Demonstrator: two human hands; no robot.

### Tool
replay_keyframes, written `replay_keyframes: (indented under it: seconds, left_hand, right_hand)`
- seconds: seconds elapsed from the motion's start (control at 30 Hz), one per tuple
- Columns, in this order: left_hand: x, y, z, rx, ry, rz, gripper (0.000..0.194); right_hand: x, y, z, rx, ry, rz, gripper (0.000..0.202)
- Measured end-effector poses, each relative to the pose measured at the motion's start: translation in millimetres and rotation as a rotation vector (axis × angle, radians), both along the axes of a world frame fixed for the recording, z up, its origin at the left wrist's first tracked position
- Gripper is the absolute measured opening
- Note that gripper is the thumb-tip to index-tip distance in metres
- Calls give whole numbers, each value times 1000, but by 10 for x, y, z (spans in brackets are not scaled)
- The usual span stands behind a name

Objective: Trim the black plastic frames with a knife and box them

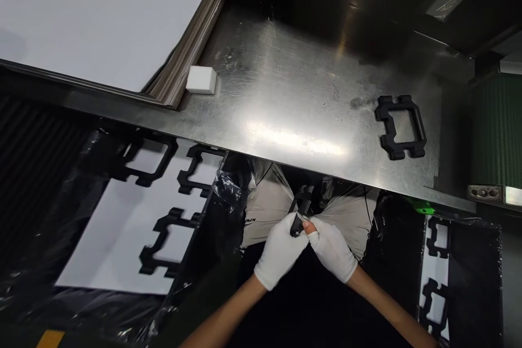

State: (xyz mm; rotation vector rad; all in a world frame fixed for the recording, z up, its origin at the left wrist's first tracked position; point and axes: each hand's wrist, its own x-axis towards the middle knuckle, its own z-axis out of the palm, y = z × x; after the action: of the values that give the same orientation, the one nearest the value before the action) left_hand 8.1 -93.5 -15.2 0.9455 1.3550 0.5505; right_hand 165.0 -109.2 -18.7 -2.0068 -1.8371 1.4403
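Note:
My left hand (280,253), in a white glove, is closed on a black plastic frame (302,204) held up on edge above my lap. My right hand (332,250), gloved but with the thumb tip bare, is closed in a pinch against the same frame. Something small and thin shows at that thumb tip, too small to name. Both hands meet at the frame's near end, and the fingers hide part of it. A similar black frame (388,133) lies flat on the metal table (285,103), away from my hands.
A stack of white sheets (106,16) and a white block (202,80) are at the table's left. Plastic-lined boxes stand either side of me, with black frames on white paper (118,228) at left and more frames (438,236) at right. A green ridged object (495,130) stands far right.

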Motion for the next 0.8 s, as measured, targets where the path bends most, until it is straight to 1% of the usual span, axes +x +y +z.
replay_keyframes:
  seconds: [0.03, 0.1, 0.17, 0.2, 0.3, 0.33, 0.37, 0.43, 0.47, 0.5, 0.53, 0.57, 0.6, 0.63, 0.67, 0.7, 0.73, 0.77, 0.8]
  left_hand:
    - [-2, 0, 4, -1, -2, -7, 11]
    - [-20, 18, 16, -11, -18, -28, 10]
    - [-71, 68, 41, -29, -38, -79, 12]
    - [-112, 107, 61, -40, -47, -111, 12]
    - [-288, 278, 146, -68, -95, -275, 8]
    - [-354, 348, 179, -74, -118, -340, 6]
    - [-417, 420, 212, -78, -139, -397, 7]
    - [-526, 551, 278, -93, -175, -491, 12]
    - [-569, 601, 310, -99, -187, -509, 15]
    - [-607, 633, 342, -87, -189, -499, 18]
    - [-640, 643, 372, -49, -163, -447, 21]
    - [-669, 630, 400, 13, -100, -342, 24]
    - [-694, 593, 425, 87, -3, -188, 26]
    - [-714, 534, 445, 155, 109, -5, 28]
    - [-725, 459, 458, 198, 210, 168, 31]
    - [-725, 374, 461, 200, 270, 292, 36]
    - [-707, 290, 453, 165, 269, 352, 41]
    - [-670, 214, 432, 102, 203, 360, 45]
    - [-614, 156, 400, 21, 88, 338, 48]
  right_hand:
    - [20, 15, 21, -2, 21, 20, 46]
    - [99, 63, 86, -19, 67, 108, 42]
    - [227, 136, 175, -32, 90, 180, 37]
    - [301, 185, 219, -8, 83, 157, 35]
    - [501, 382, 304, 195, 62, -63, 27]
    - [546, 461, 306, 254, 91, -102, 29]
    - [576, 539, 296, 276, 139, -98, 34]
    - [595, 684, 247, 199, 246, -29, 40]
    - [589, 742, 217, 139, 278, -9, 37]
    - [577, 788, 187, 89, 291, -7, 32]
    - [562, 822, 161, 60, 289, -22, 28]
    - [545, 844, 137, 55, 285, -48, 23]
    - [526, 855, 115, 70, 285, -78, 21]
    - [505, 855, 93, 98, 289, -113, 23]
    - [480, 846, 69, 129, 291, -148, 27]
    - [446, 828, 42, 161, 290, -187, 32]
    - [402, 801, 13, 195, 283, -229, 36]
    - [346, 765, -18, 226, 272, -269, 38]
    - [278, 721, -48, 252, 264, -301, 39]
